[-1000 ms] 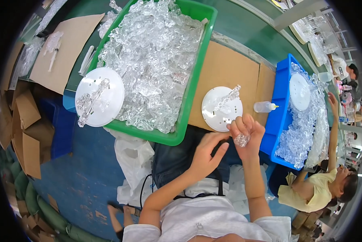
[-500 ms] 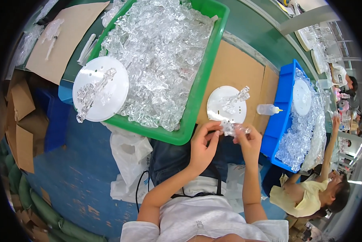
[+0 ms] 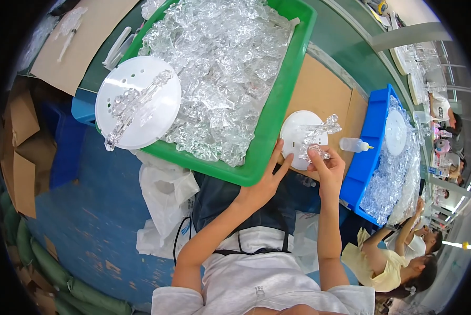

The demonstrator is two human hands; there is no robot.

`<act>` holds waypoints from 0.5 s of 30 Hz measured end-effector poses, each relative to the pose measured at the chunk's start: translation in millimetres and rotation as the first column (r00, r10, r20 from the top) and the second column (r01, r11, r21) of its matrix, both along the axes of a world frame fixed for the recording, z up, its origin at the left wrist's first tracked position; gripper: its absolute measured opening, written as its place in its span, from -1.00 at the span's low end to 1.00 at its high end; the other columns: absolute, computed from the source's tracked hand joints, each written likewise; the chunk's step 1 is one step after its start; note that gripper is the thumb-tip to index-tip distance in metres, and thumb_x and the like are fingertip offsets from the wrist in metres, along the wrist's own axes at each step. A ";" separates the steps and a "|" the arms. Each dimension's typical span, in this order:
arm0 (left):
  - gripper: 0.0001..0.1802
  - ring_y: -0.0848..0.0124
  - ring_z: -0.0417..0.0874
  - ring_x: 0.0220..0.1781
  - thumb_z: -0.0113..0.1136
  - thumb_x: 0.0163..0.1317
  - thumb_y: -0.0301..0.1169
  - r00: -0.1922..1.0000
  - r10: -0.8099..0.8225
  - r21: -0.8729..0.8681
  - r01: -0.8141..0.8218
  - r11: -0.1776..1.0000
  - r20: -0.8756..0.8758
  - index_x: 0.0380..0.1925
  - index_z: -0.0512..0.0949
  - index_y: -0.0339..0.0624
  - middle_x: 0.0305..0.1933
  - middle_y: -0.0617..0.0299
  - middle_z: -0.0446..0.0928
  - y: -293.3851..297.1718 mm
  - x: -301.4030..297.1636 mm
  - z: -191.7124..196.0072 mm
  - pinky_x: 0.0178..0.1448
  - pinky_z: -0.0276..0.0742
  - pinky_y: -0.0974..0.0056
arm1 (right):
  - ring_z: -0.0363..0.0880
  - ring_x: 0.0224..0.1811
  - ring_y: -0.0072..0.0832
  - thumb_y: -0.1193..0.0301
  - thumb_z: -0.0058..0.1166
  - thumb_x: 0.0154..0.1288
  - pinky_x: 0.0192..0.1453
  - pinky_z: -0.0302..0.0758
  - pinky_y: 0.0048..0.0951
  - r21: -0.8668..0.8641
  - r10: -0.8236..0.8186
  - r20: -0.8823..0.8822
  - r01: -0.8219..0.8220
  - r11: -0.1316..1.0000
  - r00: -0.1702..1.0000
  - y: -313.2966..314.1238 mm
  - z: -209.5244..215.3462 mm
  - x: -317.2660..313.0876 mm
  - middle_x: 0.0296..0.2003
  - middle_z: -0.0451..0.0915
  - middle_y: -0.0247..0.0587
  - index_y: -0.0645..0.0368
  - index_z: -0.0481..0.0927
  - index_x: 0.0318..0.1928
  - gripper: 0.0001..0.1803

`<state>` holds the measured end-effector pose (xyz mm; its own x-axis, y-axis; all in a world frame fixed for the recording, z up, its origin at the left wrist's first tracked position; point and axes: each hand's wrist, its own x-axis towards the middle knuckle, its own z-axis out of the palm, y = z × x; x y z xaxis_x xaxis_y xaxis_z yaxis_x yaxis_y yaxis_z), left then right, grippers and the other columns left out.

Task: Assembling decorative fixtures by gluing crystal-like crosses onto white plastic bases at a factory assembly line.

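Observation:
A white round disc with small holes [image 3: 293, 134] lies on the cardboard with a clear plastic figure [image 3: 327, 126] on it. My right hand [image 3: 328, 170] pinches a clear, glossy plastic piece [image 3: 319, 153] over the disc's near right edge. At the disc's near left edge, my left hand [image 3: 264, 184] has its fingers stretched and apart, the tips at or very near the rim. Whether they press on it, I cannot tell. Just right of the disc lies a small squeeze bottle [image 3: 354, 145] with a yellow tip.
A green tub [image 3: 254, 157] heaped with clear plastic pieces stands left of the disc; another white disc [image 3: 136, 86] bearing clear parts rests on its left corner. At right, a blue bin [image 3: 369, 168] holds similar pieces. Co-workers sit beyond it, one in a yellow top [image 3: 374, 268].
My left hand has let go of the clear piece and moved to the disc's left edge. My right hand has brought the piece over the disc. The whole view has shifted slightly.

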<state>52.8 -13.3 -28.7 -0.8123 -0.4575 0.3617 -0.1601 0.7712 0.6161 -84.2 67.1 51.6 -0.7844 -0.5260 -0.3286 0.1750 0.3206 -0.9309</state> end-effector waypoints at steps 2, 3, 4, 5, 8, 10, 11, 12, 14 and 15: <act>-0.39 -0.01 0.18 0.42 0.14 -0.02 -0.58 1.000 -0.005 -0.003 0.005 1.000 0.004 0.15 0.45 -0.13 0.38 -0.13 0.17 0.1 0.3 -1.0 0.40 0.14 -0.05 | 0.49 -0.55 -0.73 0.36 0.30 0.14 -0.49 0.43 -0.69 0.147 0.063 -0.205 -0.033 0.989 0.977 -9.3 3.0 4.7 -0.53 0.58 -0.33 0.29 0.59 -0.26 -0.73; -0.39 -0.01 0.19 0.42 0.14 -0.02 -0.59 1.000 0.000 -0.009 0.000 1.000 0.002 0.15 0.45 -0.12 0.38 -0.12 0.18 0.6 0.2 -1.3 0.40 0.15 -0.04 | 0.49 -0.55 -0.73 0.36 0.30 0.14 -0.49 0.43 -0.69 0.151 0.066 -0.204 -0.035 0.988 0.977 -13.4 5.3 6.0 -0.53 0.58 -0.33 0.29 0.59 -0.26 -0.73; -0.38 0.00 0.19 0.42 0.13 -0.03 -0.59 1.000 0.004 -0.015 -0.004 1.000 -0.001 0.15 0.45 -0.12 0.38 -0.12 0.18 0.9 0.2 -1.6 0.40 0.15 -0.04 | 0.49 -0.56 -0.72 0.36 0.31 0.14 -0.49 0.43 -0.67 0.247 0.127 -0.307 -0.050 0.968 0.943 -17.3 7.7 7.2 -0.57 0.58 -0.31 0.31 0.59 -0.28 -0.73; -0.38 0.00 0.19 0.42 0.13 -0.03 -0.59 1.000 0.008 -0.013 -0.008 1.000 -0.001 0.15 0.45 -0.12 0.38 -0.12 0.18 0.6 0.1 -2.7 0.40 0.15 -0.04 | 0.49 -0.57 -0.71 0.36 0.31 0.13 -0.50 0.42 -0.65 0.340 0.197 -0.399 -0.055 0.939 0.896 -20.5 8.7 7.9 -0.60 0.58 -0.29 0.33 0.58 -0.29 -0.72; -0.38 0.03 0.18 0.43 0.14 -0.04 -0.59 0.999 0.013 -0.005 -0.013 1.000 -0.029 0.15 0.46 -0.11 0.39 -0.09 0.18 0.3 0.6 -5.4 0.39 0.16 -0.03 | 0.53 -0.59 -0.65 0.35 0.31 0.13 -0.49 0.45 -0.58 0.372 0.252 -0.478 -0.066 0.926 0.841 -21.9 2.7 6.6 -0.63 0.58 -0.21 0.35 0.57 -0.30 -0.70; -0.39 0.07 0.18 0.44 0.15 -0.05 -0.57 0.998 0.010 0.035 -0.008 0.999 -0.058 0.14 0.48 -0.11 0.39 -0.06 0.19 0.3 0.9 -4.8 0.38 0.17 -0.03 | 0.55 -0.60 -0.59 0.33 0.31 0.12 -0.48 0.46 -0.55 0.394 0.278 -0.516 -0.063 0.917 0.810 -23.8 1.7 7.8 -0.62 0.59 -0.15 0.34 0.56 -0.32 -0.70; -0.39 0.07 0.18 0.44 0.15 -0.05 -0.57 0.998 0.011 0.036 -0.009 0.999 -0.058 0.14 0.48 -0.11 0.39 -0.06 0.19 0.0 1.5 -4.9 0.38 0.17 -0.03 | 0.58 -0.61 -0.52 0.31 0.31 0.12 -0.47 0.48 -0.52 0.412 0.299 -0.552 -0.058 0.910 0.779 -24.7 1.3 8.7 -0.61 0.59 -0.10 0.33 0.56 -0.34 -0.69; -0.39 0.08 0.18 0.44 0.16 -0.05 -0.56 0.998 0.008 0.050 -0.004 0.999 -0.068 0.13 0.49 -0.10 0.39 -0.05 0.19 -0.5 1.9 -5.1 0.38 0.17 -0.03 | 0.58 -0.61 -0.52 0.31 0.31 0.12 -0.47 0.48 -0.52 0.413 0.300 -0.551 -0.058 0.909 0.779 -25.4 1.8 8.6 -0.61 0.59 -0.10 0.33 0.56 -0.34 -0.69; -0.40 0.09 0.18 0.44 0.16 -0.05 -0.55 0.997 0.004 0.064 0.001 0.998 -0.078 0.13 0.49 -0.10 0.40 -0.05 0.18 -1.3 2.5 -5.9 0.38 0.17 -0.03 | 0.63 -0.58 -0.37 0.27 0.29 0.13 -0.46 0.50 -0.45 0.468 0.371 -0.561 -0.086 0.879 0.740 -26.8 4.8 5.9 -0.59 0.60 0.01 0.33 0.55 -0.39 -0.67; -0.40 0.09 0.18 0.44 0.16 -0.04 -0.55 0.996 -0.001 0.067 0.007 0.998 -0.088 0.13 0.49 -0.08 0.40 -0.05 0.18 -1.5 2.8 -6.7 0.38 0.16 -0.03 | 0.63 -0.58 -0.37 0.27 0.29 0.13 -0.46 0.50 -0.45 0.469 0.372 -0.560 -0.086 0.879 0.740 -27.8 7.0 3.7 -0.59 0.60 0.01 0.33 0.55 -0.39 -0.67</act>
